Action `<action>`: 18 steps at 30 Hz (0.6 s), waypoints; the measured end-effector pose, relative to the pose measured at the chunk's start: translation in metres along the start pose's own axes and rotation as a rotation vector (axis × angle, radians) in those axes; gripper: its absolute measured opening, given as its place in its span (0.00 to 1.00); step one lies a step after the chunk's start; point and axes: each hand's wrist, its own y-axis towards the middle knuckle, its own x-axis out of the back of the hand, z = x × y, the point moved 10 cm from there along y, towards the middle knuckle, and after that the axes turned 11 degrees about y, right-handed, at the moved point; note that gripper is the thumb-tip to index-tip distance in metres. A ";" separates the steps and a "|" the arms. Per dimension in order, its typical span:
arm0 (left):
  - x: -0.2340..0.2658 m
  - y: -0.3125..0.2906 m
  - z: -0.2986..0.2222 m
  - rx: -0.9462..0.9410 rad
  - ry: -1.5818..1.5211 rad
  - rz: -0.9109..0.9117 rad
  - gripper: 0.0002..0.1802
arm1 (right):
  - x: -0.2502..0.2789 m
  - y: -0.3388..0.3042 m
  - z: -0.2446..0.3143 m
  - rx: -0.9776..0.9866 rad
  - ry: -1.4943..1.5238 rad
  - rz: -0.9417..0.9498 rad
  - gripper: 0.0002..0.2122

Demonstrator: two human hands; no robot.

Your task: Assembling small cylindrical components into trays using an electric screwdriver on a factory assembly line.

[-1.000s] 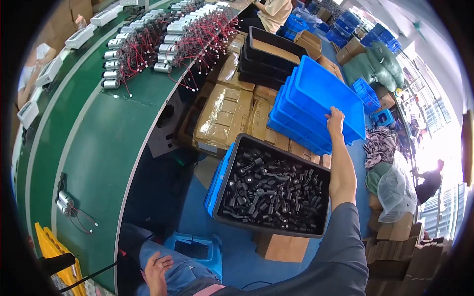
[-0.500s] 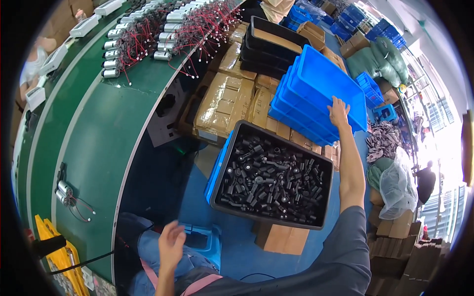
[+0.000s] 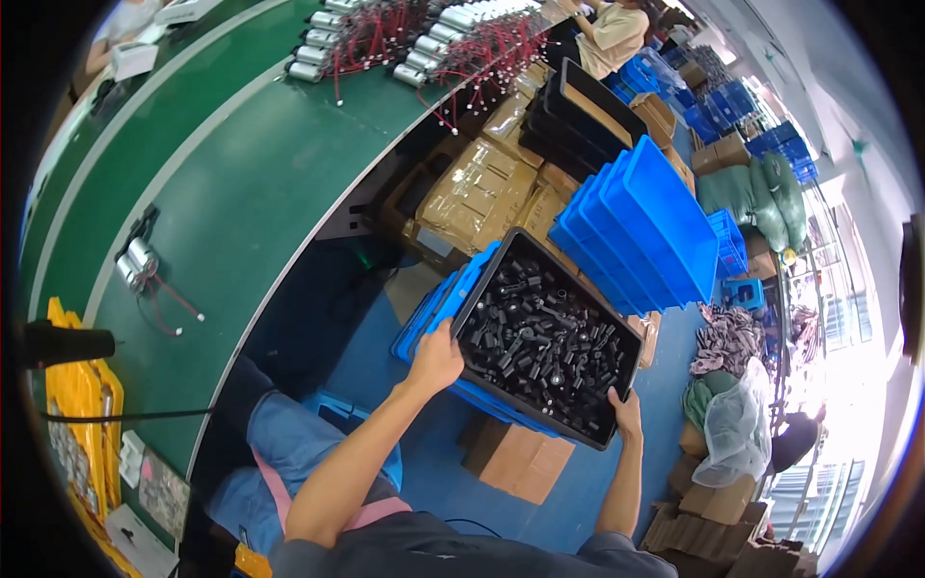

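Note:
A black plastic bin (image 3: 631, 360) full of small black plastic parts (image 3: 544, 332) is between my hands, slanted in view. My left hand (image 3: 438, 360) is closed around the rim at its left side. At the lower right corner my right hand (image 3: 626, 412) grips the rim, thumb on top. Blue crates (image 3: 424, 323) show under and beside the bin; whether it rests on them or is lifted I cannot tell. Beyond it stands a stack of blue bins (image 3: 674, 226), which neither hand touches.
Left is a green workbench (image 3: 260, 164) with small motors (image 3: 140, 260) and rows of wired motors (image 3: 434, 58). Taped cartons (image 3: 472, 188) and black bins (image 3: 588, 111) stand behind. A cardboard box (image 3: 520, 462) sits on the floor. Another person (image 3: 617, 39) is at the far end.
My right hand has left the blue bin stack and taken hold of the black bin's rim. My left hand has risen from near my lap onto its left side. The view has shifted.

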 end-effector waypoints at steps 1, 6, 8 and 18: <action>0.000 0.000 0.001 0.009 -0.002 -0.010 0.21 | 0.007 -0.001 -0.006 -0.071 0.038 -0.094 0.18; -0.003 0.004 0.011 -0.050 0.098 0.053 0.18 | 0.000 0.005 -0.022 -0.228 0.117 -0.199 0.16; -0.002 0.000 -0.009 -0.099 0.115 0.079 0.19 | 0.004 0.003 -0.022 -0.052 0.119 -0.197 0.16; 0.137 -0.076 -0.055 -0.165 -0.036 -0.123 0.12 | 0.039 -0.051 0.137 0.201 -0.145 -0.298 0.15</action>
